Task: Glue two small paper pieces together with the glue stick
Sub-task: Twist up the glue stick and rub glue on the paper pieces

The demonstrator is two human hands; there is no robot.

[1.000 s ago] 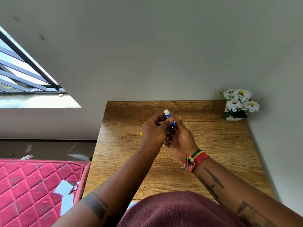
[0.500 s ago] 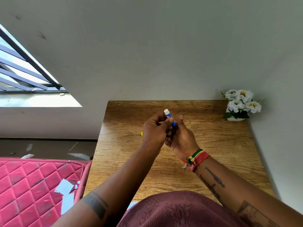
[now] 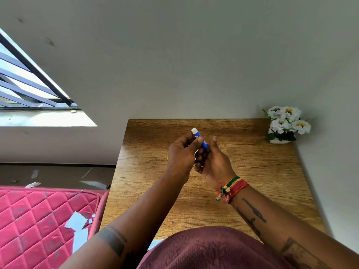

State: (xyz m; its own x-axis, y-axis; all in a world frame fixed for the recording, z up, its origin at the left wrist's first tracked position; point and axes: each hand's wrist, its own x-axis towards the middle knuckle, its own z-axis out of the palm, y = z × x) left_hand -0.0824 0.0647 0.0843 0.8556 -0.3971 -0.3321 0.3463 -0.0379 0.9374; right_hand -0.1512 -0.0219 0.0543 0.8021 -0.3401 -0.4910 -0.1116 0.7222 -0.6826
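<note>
Here, mid-frame above the wooden desk (image 3: 252,171), your left hand (image 3: 181,154) and right hand (image 3: 212,162) both clamp the blue glue stick (image 3: 202,141), white tip slanting toward upper left; no paper pieces visible.

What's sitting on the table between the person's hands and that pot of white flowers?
Nothing shows there. In the head view, the stretch of wooden table between the right hand, which holds the glue stick together with the left hand, and the flower pot is bare wood.

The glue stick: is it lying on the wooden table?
No, the glue stick is held up above the wooden table, gripped between the left hand and the right hand.
</note>
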